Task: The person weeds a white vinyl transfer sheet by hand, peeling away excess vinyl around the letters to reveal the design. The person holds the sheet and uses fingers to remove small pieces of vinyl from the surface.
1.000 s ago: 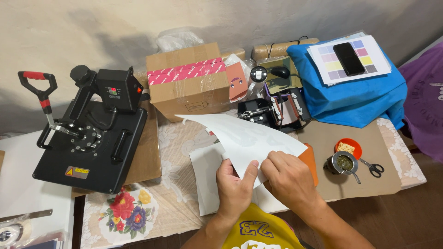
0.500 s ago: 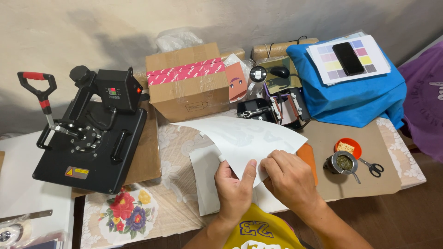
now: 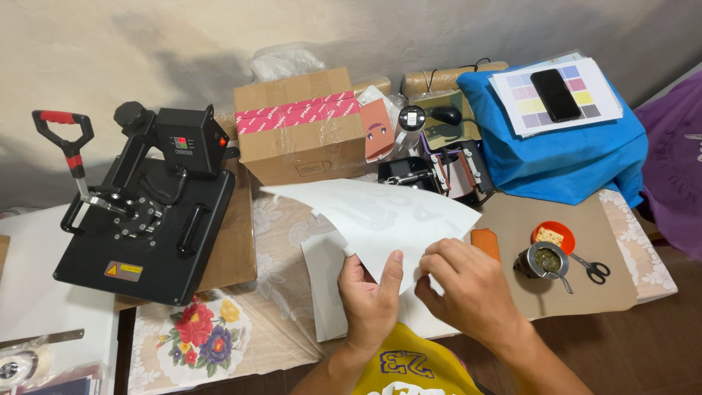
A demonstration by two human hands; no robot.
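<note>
Both hands pinch the near corner of a white sheet [image 3: 380, 216], the left hand [image 3: 371, 303] with thumb on top, the right hand [image 3: 468, 289] just beside it; the sheet lifts above the desk [image 3: 285, 234], in front of the cardboard box [image 3: 300, 135]; the black heat press [image 3: 150, 219] sits left of that box.
</note>
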